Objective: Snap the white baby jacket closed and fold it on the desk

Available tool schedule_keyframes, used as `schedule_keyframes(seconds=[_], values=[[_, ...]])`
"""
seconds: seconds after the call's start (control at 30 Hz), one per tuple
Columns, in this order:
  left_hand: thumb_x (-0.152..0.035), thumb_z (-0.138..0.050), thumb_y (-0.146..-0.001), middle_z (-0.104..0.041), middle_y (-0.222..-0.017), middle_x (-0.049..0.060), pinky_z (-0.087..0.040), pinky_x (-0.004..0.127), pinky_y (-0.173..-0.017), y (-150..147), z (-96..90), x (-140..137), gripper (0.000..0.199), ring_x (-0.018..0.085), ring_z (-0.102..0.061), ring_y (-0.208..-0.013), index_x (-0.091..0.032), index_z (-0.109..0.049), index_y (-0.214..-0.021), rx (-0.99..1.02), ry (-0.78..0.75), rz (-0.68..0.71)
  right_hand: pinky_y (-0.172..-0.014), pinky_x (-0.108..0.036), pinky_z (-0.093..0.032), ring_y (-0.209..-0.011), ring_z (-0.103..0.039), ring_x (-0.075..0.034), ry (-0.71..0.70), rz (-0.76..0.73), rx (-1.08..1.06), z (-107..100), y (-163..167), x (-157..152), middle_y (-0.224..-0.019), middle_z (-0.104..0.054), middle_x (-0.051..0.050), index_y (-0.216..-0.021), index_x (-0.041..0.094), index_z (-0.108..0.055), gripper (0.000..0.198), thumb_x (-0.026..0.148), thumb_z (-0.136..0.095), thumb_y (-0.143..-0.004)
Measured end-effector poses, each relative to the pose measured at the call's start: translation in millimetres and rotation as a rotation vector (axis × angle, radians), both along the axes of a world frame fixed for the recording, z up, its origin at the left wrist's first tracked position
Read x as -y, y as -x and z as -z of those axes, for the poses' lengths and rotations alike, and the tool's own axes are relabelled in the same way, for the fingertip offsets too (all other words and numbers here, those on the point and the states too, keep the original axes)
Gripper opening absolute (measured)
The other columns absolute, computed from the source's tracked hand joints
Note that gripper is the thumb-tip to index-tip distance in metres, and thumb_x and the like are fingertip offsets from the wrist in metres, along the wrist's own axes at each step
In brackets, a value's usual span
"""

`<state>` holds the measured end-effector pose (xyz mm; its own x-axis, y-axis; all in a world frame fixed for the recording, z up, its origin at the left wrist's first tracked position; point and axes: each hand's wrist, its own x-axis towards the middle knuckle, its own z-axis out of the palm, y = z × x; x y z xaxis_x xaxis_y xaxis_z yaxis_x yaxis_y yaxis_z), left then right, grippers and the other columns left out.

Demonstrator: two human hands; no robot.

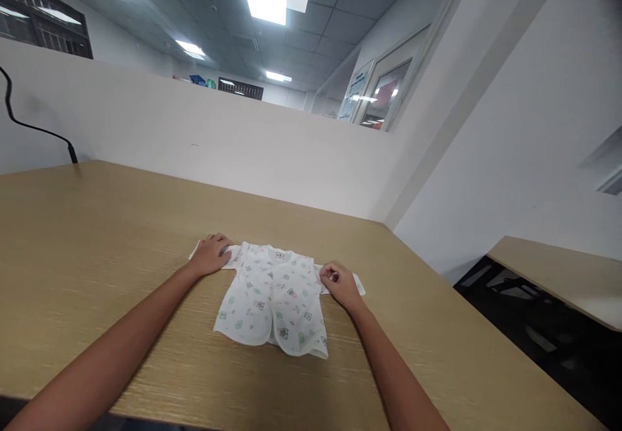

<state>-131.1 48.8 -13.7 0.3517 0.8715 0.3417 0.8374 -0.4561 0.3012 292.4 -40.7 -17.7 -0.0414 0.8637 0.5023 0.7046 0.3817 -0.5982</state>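
Observation:
A small white baby shirt (pixel 272 298) with green, pink and grey prints lies spread on the wooden table, front side up. Its sleeves stretch out to both sides, and the hem parts a little at the middle. My left hand (pixel 210 254) rests flat over the sleeve on the left, fingers extended and thumb apart. On the opposite sleeve, my right hand (pixel 341 283) has its fingers curled, with thumb and forefinger meeting at the fabric near the shoulder. The cuff shows beyond the right hand; part of each sleeve is hidden under the hands.
The wooden tabletop (pixel 121 223) reaches back to a low white partition (pixel 233 152). A black cable (pixel 41 131) hangs at the far left. Another wooden surface (pixel 558 269) with a dark underside stands at the right, beside a white wall.

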Motion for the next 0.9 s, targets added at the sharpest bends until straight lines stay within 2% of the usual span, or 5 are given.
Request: schedule_keyframes(seconds=[0.43,0.63,0.9], values=[[-0.035,-0.052,-0.09,-0.064,-0.125,0.006,-0.042,0.045,-0.095,-2.4,-2.8,4.9,0.031,0.029,-0.053,-0.119,-0.027,-0.068,-0.116,0.0,0.009,-0.016,-0.063,-0.028,-0.043,-0.071,-0.057,-0.018,-0.014,-0.012,-0.023,7.5,-2.0,-5.2,-0.077,-0.06,-0.003,-0.075,0.02,-0.06,0.005,0.025,-0.058,-0.077],[-0.035,-0.053,-0.091,-0.064,-0.125,0.005,-0.041,0.045,-0.098,-1.8,-2.0,3.7,0.031,0.029,-0.053,-0.118,-0.027,-0.068,-0.116,0.008,0.012,-0.011,-0.06,-0.028,-0.041,-0.066,-0.052,-0.017,-0.019,0.01,-0.046,4.0,1.6,-2.4,-0.074,-0.058,-0.002,-0.073,0.021,-0.054,0.012,0.03,-0.061,-0.079],[-0.035,-0.052,-0.09,-0.065,-0.123,0.006,-0.041,0.045,-0.098,-0.9,1.9,1.4,0.031,0.029,-0.054,-0.117,-0.026,-0.069,-0.114,0.015,-0.015,-0.005,-0.061,-0.029,-0.043,-0.067,-0.055,-0.018,0.015,0.018,-0.042,-1.2,6.7,2.2,-0.073,-0.06,-0.003,-0.074,0.021,-0.06,0.009,0.029,-0.06,-0.078]])
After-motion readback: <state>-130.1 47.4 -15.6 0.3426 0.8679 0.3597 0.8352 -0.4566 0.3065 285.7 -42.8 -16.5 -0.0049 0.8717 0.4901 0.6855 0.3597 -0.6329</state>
